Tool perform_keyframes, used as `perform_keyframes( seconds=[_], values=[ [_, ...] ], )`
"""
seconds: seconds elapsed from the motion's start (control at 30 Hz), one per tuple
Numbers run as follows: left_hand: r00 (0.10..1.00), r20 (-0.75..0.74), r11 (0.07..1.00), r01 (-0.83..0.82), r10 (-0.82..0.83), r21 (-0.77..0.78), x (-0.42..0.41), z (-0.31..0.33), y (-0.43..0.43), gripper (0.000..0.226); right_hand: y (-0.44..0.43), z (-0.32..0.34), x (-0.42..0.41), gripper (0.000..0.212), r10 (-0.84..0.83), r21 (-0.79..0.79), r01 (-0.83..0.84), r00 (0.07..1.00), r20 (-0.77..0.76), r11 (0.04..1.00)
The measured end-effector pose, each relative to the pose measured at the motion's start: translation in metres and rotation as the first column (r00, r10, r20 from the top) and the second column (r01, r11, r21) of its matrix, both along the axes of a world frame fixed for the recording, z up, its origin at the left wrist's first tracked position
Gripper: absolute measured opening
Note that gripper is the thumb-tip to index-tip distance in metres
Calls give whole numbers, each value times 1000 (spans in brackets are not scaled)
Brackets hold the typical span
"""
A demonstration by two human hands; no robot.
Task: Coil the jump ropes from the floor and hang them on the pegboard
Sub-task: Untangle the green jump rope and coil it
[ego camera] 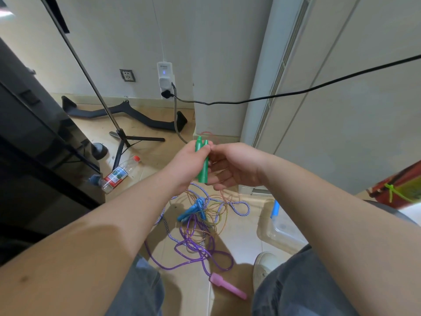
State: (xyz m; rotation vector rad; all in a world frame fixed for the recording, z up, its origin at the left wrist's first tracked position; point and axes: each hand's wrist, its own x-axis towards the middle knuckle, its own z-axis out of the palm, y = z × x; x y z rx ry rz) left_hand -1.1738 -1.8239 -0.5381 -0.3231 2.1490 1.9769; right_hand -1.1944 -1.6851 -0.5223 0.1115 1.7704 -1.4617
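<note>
Gripping a pair of green handles point(201, 160) side by side and nearly upright, the left hand point(186, 164) is curling its fingers point(204, 151) firmly round their middle, leaving the tapered tips sticking out above and the blunt ends showing below. The right hand point(234, 165) is facing it from the right with its fingers point(219, 187) loosely bent and one fingertip touching the upper part of the handles. I cannot tell whether it is pinching anything. A thin pinkish cord point(224, 196) is hanging from under the hands towards the floor point(157, 156). There it is joining a tangle nearer the person, where a purple rope point(198, 247) is looping over a blue-and-white braided rope point(238, 207). A pair of blue handles point(191, 210) is lying in the middle of the tangle. A pink handle point(227, 286) is lying nearest of all, at the end of the purple rope and between the person's knees. To the right of the tangle a clear plastic bin point(280, 233) is sitting on the floor, with a white shoe point(264, 265) just near of it. To the left a plastic bottle point(118, 174) is lying on its side, with a tripod stand point(134, 139) standing beyond it. A black cable point(296, 93) is stretching across the far wall.
</note>
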Motion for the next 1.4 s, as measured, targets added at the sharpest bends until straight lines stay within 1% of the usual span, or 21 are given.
perform_keyframes(
  seconds=[0.13,0.2,0.3,0.43,0.5,0.6,0.7,0.8,0.9,0.93,0.97,1.0,1.03,1.07,1.1,1.13,1.2,1.23,1.27,1.33,1.4],
  values=[
    [999,-24,996,-41,43,83,-2,6,-3,15,1,2,6,30,140,80,-135,988,-57,988],
    [999,-20,989,-26,29,149,-2,9,-3,17,0,2,10,26,165,41,-163,985,-50,986],
    [999,-32,977,-5,12,213,-2,11,-4,21,-3,5,12,20,93,-80,-95,995,-32,992],
    [998,-51,985,42,-34,170,0,8,-3,26,0,7,11,16,99,-154,-98,995,-5,983],
    [997,-54,989,53,-46,137,2,5,-1,28,1,6,12,18,100,-180,-95,995,19,979],
    [997,-73,993,49,-41,110,2,5,-1,22,2,4,10,20,61,-236,-48,997,48,971],
    [992,-76,974,111,-97,197,4,12,1,19,4,8,10,9,43,-324,-11,995,91,946],
    [986,-104,960,149,-127,237,4,16,2,22,4,10,11,11,35,-396,17,991,125,918],
    [996,9,955,80,-86,287,2,21,-2,31,6,14,11,13,41,-405,6,993,107,914],
    [997,50,966,51,-66,254,0,21,-6,37,8,16,10,15,48,-396,-4,994,101,918],
    [997,62,985,30,-41,167,-2,23,-9,38,9,17,10,17,58,-386,-17,994,96,922],
    [999,34,1000,0,-1,29,-5,22,-15,34,10,19,11,17,71,-374,-32,993,90,927],
    [998,-44,987,-43,36,-154,-8,19,-21,26,11,20,11,17,87,-362,-50,993,86,931],
    [989,-141,937,-86,40,-338,-9,16,-27,22,12,21,11,17,104,-355,-67,991,86,932],
    [976,-218,879,-100,-4,-467,-8,12,-32,29,13,22,12,17,122,-354,-82,988,92,932],
    [960,-269,845,-83,-73,-528,-6,9,-35,42,14,23,13,16,147,-357,-102,984,102,929],
    [929,-327,841,-31,-176,-540,-2,6,-35,60,16,23,14,16,225,-354,-166,965,133,920],
    [916,-346,856,-7,-202,-517,-1,6,-34,60,16,24,15,15,270,-350,-207,953,140,913],
    [917,-343,872,10,-203,-490,0,7,-32,54,16,24,16,15,301,-346,-240,944,136,907],
    [939,-292,897,35,-180,-441,3,11,-27,29,13,25,18,15,297,-342,-247,949,103,907],
    [963,-155,856,114,-219,-505,5,8,-20,9,8,27,18,17,209,-352,-181,977,44,919]
  ],
)
